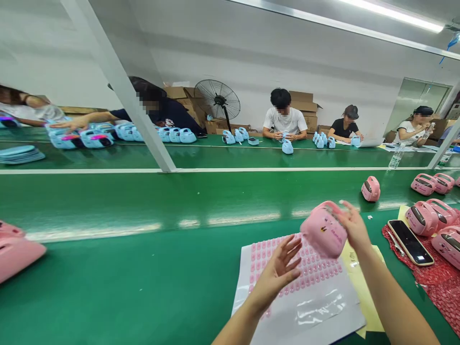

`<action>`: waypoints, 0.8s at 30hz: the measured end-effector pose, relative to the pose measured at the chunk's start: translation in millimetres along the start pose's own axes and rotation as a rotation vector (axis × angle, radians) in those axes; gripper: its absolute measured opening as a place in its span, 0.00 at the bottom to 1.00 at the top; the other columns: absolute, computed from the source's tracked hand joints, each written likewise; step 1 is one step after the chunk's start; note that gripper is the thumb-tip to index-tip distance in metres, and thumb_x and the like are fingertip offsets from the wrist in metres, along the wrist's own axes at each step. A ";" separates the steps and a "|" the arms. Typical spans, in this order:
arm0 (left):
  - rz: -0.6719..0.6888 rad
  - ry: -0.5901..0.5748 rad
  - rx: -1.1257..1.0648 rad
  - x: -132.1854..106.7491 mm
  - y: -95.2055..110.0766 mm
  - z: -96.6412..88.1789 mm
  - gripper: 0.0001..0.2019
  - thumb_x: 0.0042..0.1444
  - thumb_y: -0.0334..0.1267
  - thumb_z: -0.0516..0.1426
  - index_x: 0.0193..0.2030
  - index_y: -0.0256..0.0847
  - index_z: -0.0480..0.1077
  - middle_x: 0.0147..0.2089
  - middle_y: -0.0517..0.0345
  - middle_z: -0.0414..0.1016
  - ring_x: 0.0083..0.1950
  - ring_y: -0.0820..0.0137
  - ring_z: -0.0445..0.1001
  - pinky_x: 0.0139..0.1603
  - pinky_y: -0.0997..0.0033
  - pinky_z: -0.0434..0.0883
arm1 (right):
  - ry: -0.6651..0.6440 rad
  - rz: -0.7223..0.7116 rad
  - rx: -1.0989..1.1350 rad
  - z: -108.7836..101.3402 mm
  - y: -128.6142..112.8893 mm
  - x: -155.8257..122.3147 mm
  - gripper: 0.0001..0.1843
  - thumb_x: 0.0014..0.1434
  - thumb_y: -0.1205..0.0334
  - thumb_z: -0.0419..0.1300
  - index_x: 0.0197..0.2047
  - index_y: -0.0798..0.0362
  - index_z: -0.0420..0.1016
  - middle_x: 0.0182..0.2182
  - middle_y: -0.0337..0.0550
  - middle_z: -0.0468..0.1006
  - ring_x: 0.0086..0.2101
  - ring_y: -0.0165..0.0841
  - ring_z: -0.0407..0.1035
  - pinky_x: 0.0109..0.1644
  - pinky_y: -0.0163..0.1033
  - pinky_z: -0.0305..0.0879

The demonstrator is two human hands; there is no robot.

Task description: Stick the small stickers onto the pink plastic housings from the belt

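My right hand [354, 225] grips a pink plastic case with a carrying handle [323, 232] by its upper right side, holding it tilted above the table. Small dark and yellow printed figures show on the case's face. To its left, my left hand [280, 268] is raised with its fingers spread, apart from the case and holding nothing. Beneath both hands lies a white sheet [287, 330] bearing rows of small pink stickers [312, 273]; part of it is hidden by my left hand and the case. Yellow paper [370, 297] shows under the sheet's right side.
Several pink cases [422, 218] stand at the right, some on red bubble wrap [438, 292] beside a phone [410, 242]. Another pink case [371, 189] sits farther back. Part of a pink object [17, 254] is at the left edge. Co-workers handle blue cases [287, 146] across the green conveyor [108, 194].
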State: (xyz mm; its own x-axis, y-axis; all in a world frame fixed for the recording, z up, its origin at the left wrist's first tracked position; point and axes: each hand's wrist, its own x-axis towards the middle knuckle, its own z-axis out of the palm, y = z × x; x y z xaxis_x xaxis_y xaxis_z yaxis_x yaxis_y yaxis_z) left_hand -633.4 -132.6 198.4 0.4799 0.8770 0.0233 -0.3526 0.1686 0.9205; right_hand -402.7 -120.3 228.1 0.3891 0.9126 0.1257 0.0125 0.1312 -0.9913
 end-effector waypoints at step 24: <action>-0.153 0.348 -0.731 -13.9 -16.4 -17.3 0.35 0.45 0.56 0.58 0.60 0.56 0.55 0.41 0.59 0.78 0.41 0.61 0.76 0.39 0.60 0.74 | -0.052 -0.403 -0.720 -3.6 88.9 13.2 0.29 0.56 0.68 0.45 0.61 0.48 0.53 0.44 0.50 0.66 0.38 0.36 0.68 0.46 0.49 0.65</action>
State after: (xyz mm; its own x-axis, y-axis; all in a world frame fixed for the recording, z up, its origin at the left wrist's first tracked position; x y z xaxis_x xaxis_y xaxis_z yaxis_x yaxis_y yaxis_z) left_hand -648.2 -139.8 176.2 0.3316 0.8894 -0.3146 -0.7951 0.4430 0.4143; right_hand -393.2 -98.0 141.5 0.1859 0.8675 0.4613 0.7361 0.1880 -0.6502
